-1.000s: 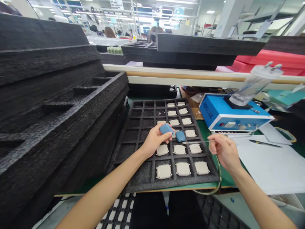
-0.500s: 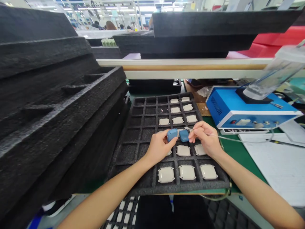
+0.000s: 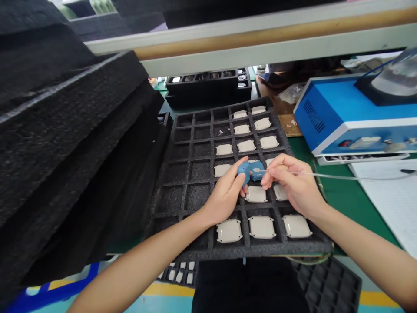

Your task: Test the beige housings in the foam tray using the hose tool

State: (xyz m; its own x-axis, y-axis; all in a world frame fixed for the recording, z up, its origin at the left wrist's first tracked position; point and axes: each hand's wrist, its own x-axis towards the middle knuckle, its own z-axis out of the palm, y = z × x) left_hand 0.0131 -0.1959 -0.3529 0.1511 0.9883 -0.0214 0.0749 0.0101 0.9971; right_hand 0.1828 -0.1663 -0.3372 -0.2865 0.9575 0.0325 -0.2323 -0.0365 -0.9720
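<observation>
My left hand is closed on a blue rounded case, gripped between thumb and fingers above the black foam tray. Just to its right is a second blue case, squarish, with small pale marks on it; what supports it is partly hidden. My right hand pinches a thin clear tube, whose small pale tip lies over the second blue case. Under both hands, the foam tray holds several beige watch-shaped cases in its right-hand compartments.
Tall stacks of black foam trays rise at the left. A blue box with controls and paper sheets are at the right. A pale rail crosses behind the tray. Smaller black trays lie beyond.
My view has tipped downward. My left hand has turned its blue case more on edge and closer to the other one. The tube's tip now lies over the second blue case.
</observation>
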